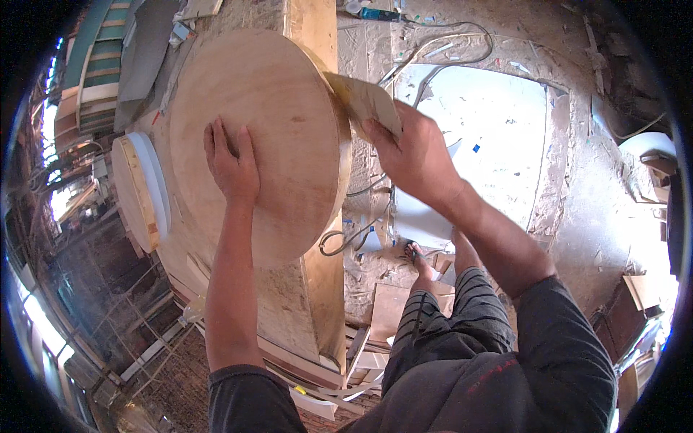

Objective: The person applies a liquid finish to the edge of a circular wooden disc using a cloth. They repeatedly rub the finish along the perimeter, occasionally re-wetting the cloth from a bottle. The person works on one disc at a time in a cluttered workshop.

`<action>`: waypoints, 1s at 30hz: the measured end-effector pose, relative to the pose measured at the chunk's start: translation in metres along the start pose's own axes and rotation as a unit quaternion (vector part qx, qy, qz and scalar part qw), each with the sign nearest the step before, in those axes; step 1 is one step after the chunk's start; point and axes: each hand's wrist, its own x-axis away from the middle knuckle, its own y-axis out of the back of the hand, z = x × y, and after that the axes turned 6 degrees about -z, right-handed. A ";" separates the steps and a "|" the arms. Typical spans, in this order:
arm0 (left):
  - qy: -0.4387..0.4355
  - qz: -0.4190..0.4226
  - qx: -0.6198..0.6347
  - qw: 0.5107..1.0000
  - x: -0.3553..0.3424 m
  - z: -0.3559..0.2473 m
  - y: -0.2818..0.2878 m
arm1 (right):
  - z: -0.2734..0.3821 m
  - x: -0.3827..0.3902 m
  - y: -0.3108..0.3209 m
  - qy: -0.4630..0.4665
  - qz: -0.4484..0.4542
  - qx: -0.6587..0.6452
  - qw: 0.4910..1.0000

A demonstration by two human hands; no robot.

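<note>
A large round wooden disc (281, 94) lies on the workbench in front of me, its pale top showing a few darker smudges. My left hand (235, 164) rests on that top, left of the middle, with its fingers spread. At the disc's right rim, my right hand (419, 148) grips a thin, flat, tan rectangular plate (364, 101) between thumb and fingers. The plate's far end meets the disc's side edge; whether it is a scraper or a sanding piece I cannot tell.
A smaller round piece with a white band (155, 191) stands left of the disc. A wooden beam (326, 303) runs along the bench's right side. On the dusty floor lie a white sheet (491, 137), a looping cable (462, 36) and a teal tool (380, 14). Wood offcuts (393, 310) lie near my legs.
</note>
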 end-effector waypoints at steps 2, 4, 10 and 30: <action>0.003 0.004 -0.003 1.000 -0.001 -0.004 0.001 | 0.005 0.015 -0.001 0.007 -0.018 -0.005 1.000; 0.003 0.007 -0.001 1.000 -0.001 -0.007 0.001 | 0.011 0.033 -0.002 0.016 -0.021 -0.015 1.000; 0.003 0.013 0.003 1.000 0.001 -0.005 0.005 | -0.003 0.066 0.009 -0.008 -0.010 -0.036 0.999; 0.034 0.028 0.009 0.999 0.001 -0.002 0.004 | -0.041 -0.158 0.008 0.008 0.197 0.022 0.980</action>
